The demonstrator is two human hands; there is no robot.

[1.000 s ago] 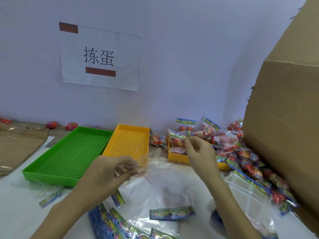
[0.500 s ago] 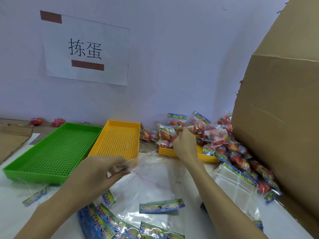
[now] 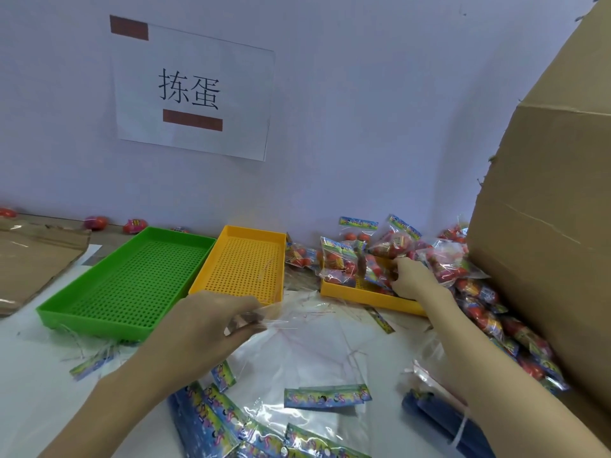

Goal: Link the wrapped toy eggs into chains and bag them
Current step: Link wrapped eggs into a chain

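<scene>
My left hand [image 3: 211,322] pinches the edge of a clear plastic bag [image 3: 297,328] above the table, in front of an empty yellow tray [image 3: 246,264]. My right hand [image 3: 410,279] reaches into a second yellow tray [image 3: 357,294] heaped with wrapped red toy eggs [image 3: 340,262]; its fingers curl among the packets, and whether they hold one is hidden. More wrapped eggs [image 3: 479,302] spill along the cardboard box on the right.
An empty green tray [image 3: 132,282] sits left of the yellow one. A large cardboard box [image 3: 545,242] walls off the right side. Printed header cards [image 3: 327,395] and clear bags [image 3: 297,421] lie near the front edge. Loose eggs [image 3: 134,225] rest by the wall.
My right hand has moved away from the left hand and into the tray of wrapped eggs. The left hand keeps holding the clear bag in about the same place.
</scene>
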